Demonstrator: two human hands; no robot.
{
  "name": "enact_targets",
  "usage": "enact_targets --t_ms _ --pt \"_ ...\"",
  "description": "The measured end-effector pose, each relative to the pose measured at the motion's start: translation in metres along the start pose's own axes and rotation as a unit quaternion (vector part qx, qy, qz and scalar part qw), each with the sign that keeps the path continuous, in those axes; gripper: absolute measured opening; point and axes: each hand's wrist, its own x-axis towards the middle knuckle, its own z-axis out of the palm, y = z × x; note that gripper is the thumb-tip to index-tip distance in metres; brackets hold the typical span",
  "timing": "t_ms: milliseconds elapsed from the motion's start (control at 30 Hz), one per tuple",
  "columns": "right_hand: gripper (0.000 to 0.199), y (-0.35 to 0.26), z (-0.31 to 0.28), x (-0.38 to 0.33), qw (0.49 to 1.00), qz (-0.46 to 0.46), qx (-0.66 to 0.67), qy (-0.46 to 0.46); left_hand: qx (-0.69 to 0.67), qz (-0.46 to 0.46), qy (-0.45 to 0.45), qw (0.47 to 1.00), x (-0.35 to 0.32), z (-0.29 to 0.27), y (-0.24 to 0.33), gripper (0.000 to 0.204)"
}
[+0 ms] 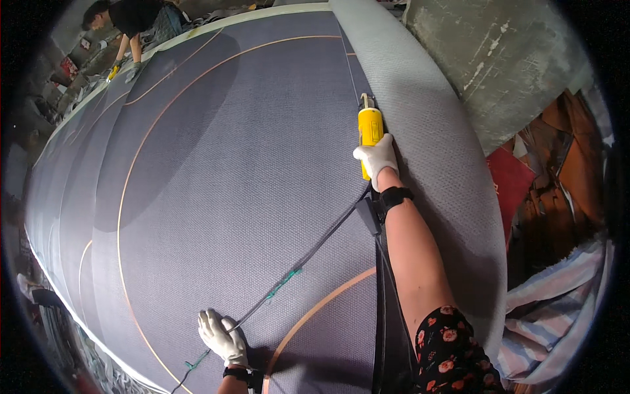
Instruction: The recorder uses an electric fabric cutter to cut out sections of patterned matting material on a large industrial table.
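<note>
A large grey carpet (262, 164) with curved orange and gold lines fills most of the view. My right hand (378, 157), in a white glove, is closed around a yellow handheld electric cutter (371, 125). The cutter's metal head rests at the carpet's right edge, beside a pale textured strip (426, 131). A dark power cord (328, 236) runs from behind the cutter diagonally toward my left hand. My gloved left hand (222, 335) lies flat on the carpet at the lower middle, fingers extended, touching or close to the cord.
At the far left a person (138, 26) leans over the carpet's far edge, holding a yellow tool. A concrete wall (485, 59) stands at the upper right. Brown and red sheets (551, 177) and a striped cloth (551, 315) are heaped along the right side. Green tape (285, 282) wraps the cord.
</note>
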Motion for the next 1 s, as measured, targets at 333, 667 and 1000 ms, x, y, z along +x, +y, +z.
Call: enact_targets --t_ms 333,667,1000 --pt "0.064 -0.020 0.023 0.071 0.999 -0.029 0.006 0.026 -0.021 0.072 -0.007 0.997 0.012 -0.006 -0.001 0.056" --pt "0.075 0.017 -0.026 -0.022 0.987 -0.020 0.122 -0.104 -0.035 0.053 -0.012 0.998 0.019 -0.018 0.010 0.053" --pt "0.060 0.051 -0.191 -0.327 0.952 0.127 0.197 -0.196 -0.098 -0.004 0.033 0.995 0.024 -0.032 0.050 0.041"
